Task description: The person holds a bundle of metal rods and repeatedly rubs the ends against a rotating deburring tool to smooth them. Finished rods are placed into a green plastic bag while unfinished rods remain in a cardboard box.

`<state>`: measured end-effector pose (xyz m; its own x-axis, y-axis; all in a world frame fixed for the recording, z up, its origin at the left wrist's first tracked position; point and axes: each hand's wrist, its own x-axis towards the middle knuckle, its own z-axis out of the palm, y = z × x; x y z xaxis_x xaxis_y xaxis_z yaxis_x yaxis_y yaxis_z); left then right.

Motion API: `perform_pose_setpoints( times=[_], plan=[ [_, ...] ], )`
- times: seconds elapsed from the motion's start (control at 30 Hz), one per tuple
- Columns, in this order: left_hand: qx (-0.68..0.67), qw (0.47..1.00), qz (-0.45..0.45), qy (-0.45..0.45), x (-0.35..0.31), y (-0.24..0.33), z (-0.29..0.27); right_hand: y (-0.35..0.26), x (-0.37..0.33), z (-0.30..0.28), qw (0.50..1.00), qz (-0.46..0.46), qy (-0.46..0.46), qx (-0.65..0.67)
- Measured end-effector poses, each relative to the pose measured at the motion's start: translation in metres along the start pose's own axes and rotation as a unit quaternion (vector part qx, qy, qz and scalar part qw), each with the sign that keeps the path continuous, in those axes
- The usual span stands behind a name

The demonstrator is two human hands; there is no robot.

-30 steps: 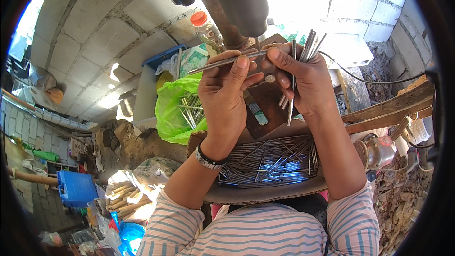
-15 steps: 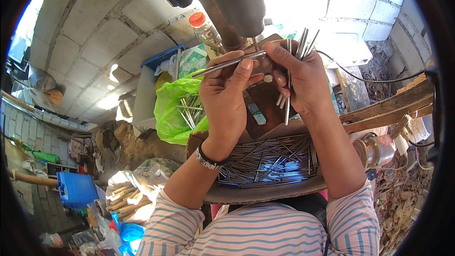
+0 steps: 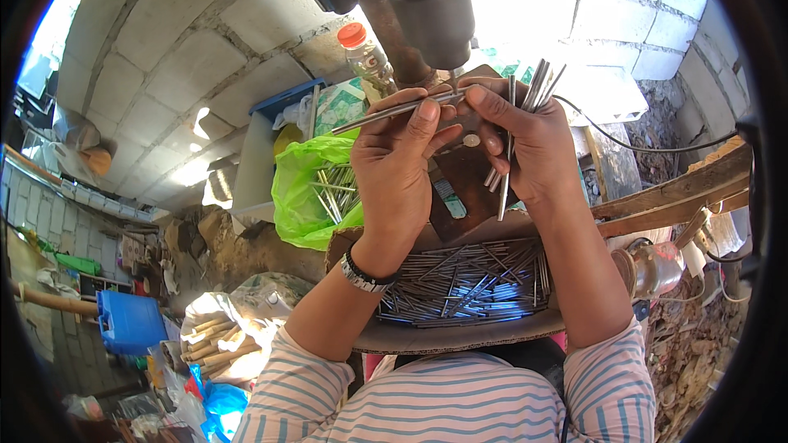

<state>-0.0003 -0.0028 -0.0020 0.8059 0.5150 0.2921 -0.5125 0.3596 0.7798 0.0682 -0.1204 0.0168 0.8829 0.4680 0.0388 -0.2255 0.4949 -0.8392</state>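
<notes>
Below the dark drill chuck [image 3: 432, 26], my left hand [image 3: 396, 176] grips a thin metal rod [image 3: 369, 118] between thumb and fingers, the rod slanting up to the right. Its far end meets the thumb and fingertips of my right hand [image 3: 538, 143]. A bunch of similar metal rods [image 3: 538, 86] is held in my right hand, most poking up past the fingers and some hanging below the palm. Under my wrists sits an open cardboard box [image 3: 460, 338] full of loose metal rods [image 3: 460, 283].
A green plastic bag [image 3: 297, 197] holding more rods lies left of my left hand. Behind it are a capped bottle [image 3: 365, 57] and a pale bin [image 3: 254, 166]. To the right stand a wooden beam [image 3: 673, 195] and a motor [image 3: 657, 269]. A black cable [image 3: 648, 141] crosses there.
The whole view has shifted slightly, so the chuck and hands sit a little farther right and lower. Both hands keep the same hold on the rods.
</notes>
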Motion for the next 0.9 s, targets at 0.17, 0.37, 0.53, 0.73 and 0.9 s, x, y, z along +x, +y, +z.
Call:
perform_pose_setpoints(
  times=[0.17,0.37,0.53,0.73,0.9],
  plan=[
    [0.004,1.000,0.007,-0.003,-0.0004,0.0004,0.0014,0.0005,-0.0008,-0.0013,1.000,0.004,-0.004,-0.025],
    [0.032,0.999,0.010,-0.003,-0.0009,0.0005,0.0018,0.0012,-0.0008,-0.0025,1.000,-0.005,-0.003,-0.021],
    [0.048,0.999,0.012,-0.002,-0.0011,0.0002,0.0020,0.0012,-0.0004,-0.0028,1.000,-0.002,0.001,-0.023],
    [0.046,0.999,0.014,-0.006,-0.0015,0.0002,0.0014,0.0009,-0.0009,-0.0015,1.000,-0.008,0.006,-0.010],
    [0.041,0.999,0.018,-0.011,-0.0007,-0.0008,0.0007,-0.0002,-0.0018,-0.0009,1.000,-0.007,0.005,-0.010]
  ],
)
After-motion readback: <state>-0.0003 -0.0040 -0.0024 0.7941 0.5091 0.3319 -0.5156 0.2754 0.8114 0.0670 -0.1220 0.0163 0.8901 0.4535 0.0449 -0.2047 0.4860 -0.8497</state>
